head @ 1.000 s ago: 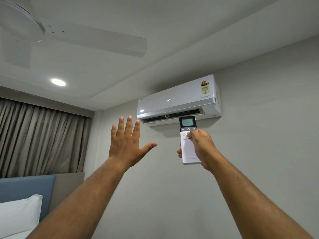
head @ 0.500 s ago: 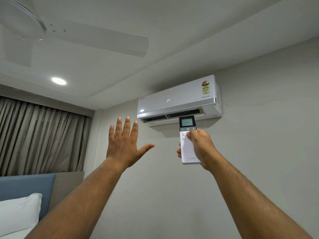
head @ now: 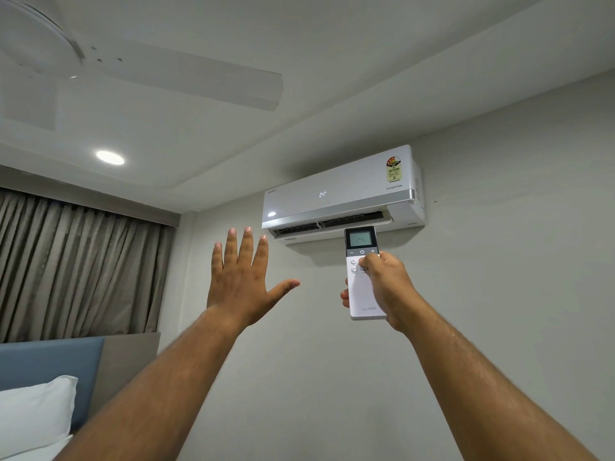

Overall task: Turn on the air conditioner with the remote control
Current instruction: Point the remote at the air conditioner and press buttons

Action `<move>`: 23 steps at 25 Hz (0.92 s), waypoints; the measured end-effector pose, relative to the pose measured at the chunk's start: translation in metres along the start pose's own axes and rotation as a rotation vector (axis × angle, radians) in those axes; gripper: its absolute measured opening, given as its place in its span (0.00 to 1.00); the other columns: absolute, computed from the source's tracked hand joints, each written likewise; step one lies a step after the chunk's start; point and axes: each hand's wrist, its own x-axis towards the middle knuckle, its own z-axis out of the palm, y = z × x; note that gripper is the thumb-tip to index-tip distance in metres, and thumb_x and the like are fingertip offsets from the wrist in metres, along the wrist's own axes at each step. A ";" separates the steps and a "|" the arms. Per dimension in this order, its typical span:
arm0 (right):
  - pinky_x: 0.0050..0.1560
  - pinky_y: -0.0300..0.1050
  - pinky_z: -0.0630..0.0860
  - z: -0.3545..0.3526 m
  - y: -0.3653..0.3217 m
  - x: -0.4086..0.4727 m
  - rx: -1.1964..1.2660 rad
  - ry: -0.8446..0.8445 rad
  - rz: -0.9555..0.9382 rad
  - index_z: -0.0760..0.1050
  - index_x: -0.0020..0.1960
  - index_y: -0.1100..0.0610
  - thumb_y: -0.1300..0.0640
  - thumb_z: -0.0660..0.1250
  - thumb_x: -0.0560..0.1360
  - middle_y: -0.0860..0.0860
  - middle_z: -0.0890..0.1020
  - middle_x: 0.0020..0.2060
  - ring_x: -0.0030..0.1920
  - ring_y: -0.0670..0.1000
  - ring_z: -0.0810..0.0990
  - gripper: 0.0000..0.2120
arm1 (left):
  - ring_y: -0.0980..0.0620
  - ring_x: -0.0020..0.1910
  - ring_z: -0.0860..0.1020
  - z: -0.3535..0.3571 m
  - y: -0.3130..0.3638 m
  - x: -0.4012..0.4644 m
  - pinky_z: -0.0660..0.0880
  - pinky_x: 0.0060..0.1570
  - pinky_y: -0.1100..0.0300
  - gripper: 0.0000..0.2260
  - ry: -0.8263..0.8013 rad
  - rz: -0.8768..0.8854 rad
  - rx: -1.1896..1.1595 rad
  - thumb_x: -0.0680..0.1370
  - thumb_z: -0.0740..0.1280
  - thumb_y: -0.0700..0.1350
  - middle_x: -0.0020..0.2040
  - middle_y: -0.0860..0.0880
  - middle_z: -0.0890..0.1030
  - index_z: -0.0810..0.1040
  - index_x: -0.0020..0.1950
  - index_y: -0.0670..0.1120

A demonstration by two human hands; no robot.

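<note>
The slim white plastic remote control (head: 361, 287) is gripped by the right hand (head: 389, 287), thumb just below its power key; above it, the white wall-mounted air conditioner (head: 339, 191) shows 24. The left hand (head: 241, 281) is spread, empty. Switching-on appears done; only confirmation is judged left.

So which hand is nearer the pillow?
Left. The left hand is raised open, above and right of the pillow; the right hand holds the remote further right.

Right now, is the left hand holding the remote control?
No, the left hand is open and empty, and the right hand holds the remote control.
</note>
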 end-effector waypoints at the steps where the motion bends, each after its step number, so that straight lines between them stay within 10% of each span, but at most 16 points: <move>1: 0.30 0.54 0.83 -0.001 0.000 0.000 0.000 0.001 -0.001 0.70 0.52 0.59 0.59 0.58 0.76 0.65 0.81 0.43 0.28 0.61 0.85 0.07 | 0.39 0.78 0.39 0.000 0.001 0.000 0.38 0.74 0.40 0.49 -0.001 0.000 0.000 0.67 0.35 0.78 0.81 0.41 0.45 0.43 0.79 0.48; 23: 0.31 0.55 0.83 -0.012 -0.001 -0.002 0.006 0.020 -0.005 0.70 0.50 0.59 0.59 0.58 0.75 0.64 0.81 0.40 0.28 0.61 0.85 0.06 | 0.39 0.78 0.39 -0.004 0.010 0.001 0.40 0.75 0.39 0.49 -0.004 0.012 -0.015 0.67 0.35 0.78 0.81 0.41 0.45 0.42 0.79 0.49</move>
